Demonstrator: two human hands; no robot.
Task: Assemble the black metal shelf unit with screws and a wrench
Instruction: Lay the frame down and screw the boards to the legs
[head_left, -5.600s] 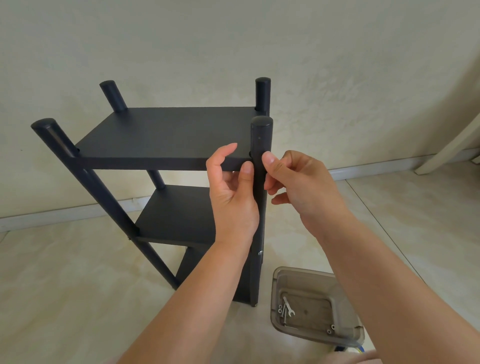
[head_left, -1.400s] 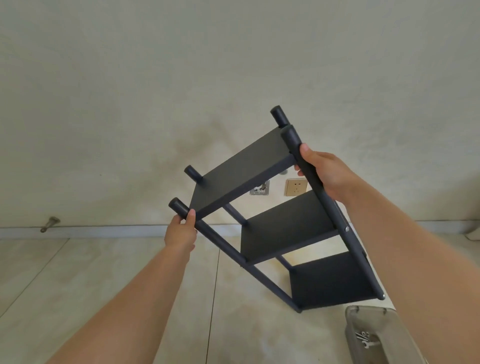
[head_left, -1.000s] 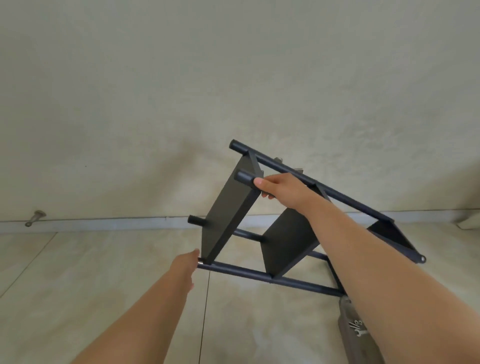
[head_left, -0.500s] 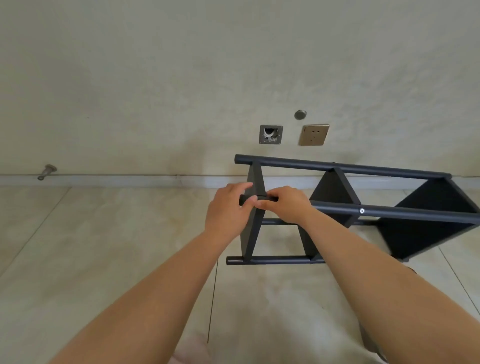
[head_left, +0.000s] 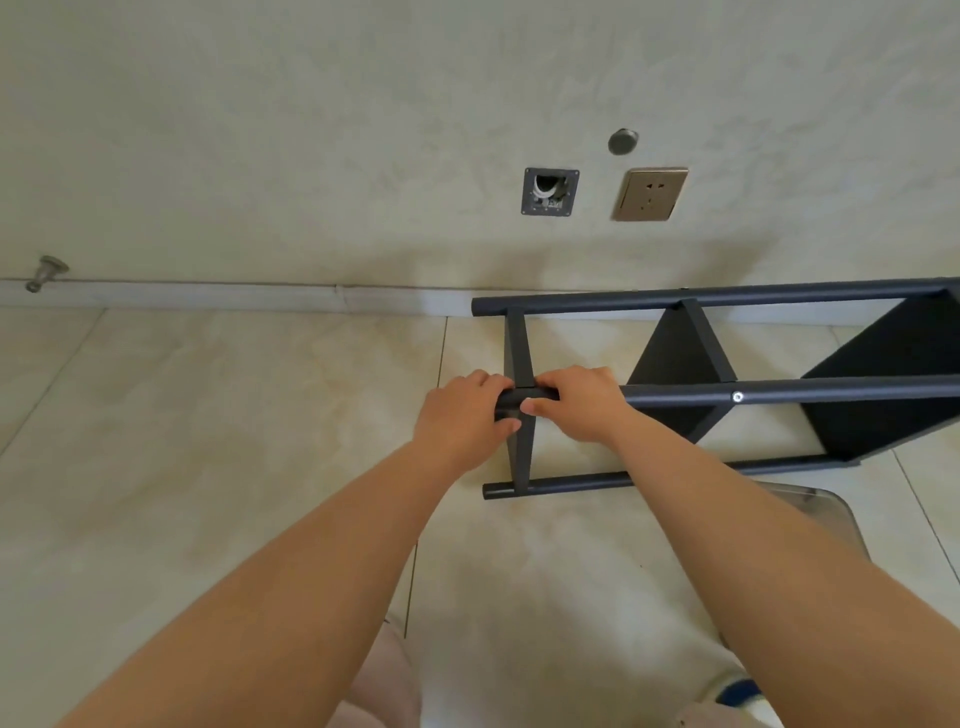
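The black metal shelf unit (head_left: 680, 358) lies on its side on the tiled floor, its legs running left to right and its three shelf panels standing on edge. My left hand (head_left: 465, 415) grips the left end of the upper near leg (head_left: 779, 391). My right hand (head_left: 576, 402) grips the same leg just to the right, beside the end shelf panel (head_left: 519, 343). A silver screw head (head_left: 737, 397) shows on that leg at the middle panel. No wrench is visible.
A grey plastic tray (head_left: 826, 512) sits on the floor under my right forearm, mostly hidden. The wall behind carries an open junction box (head_left: 549, 191), a gold socket (head_left: 649, 194) and a round cap (head_left: 623, 141). A doorstop (head_left: 45, 271) sticks out at the left skirting.
The shelf unit went from upright to tilted to lying on its side on the floor. Both hands have come together on the left end of the upper near leg.
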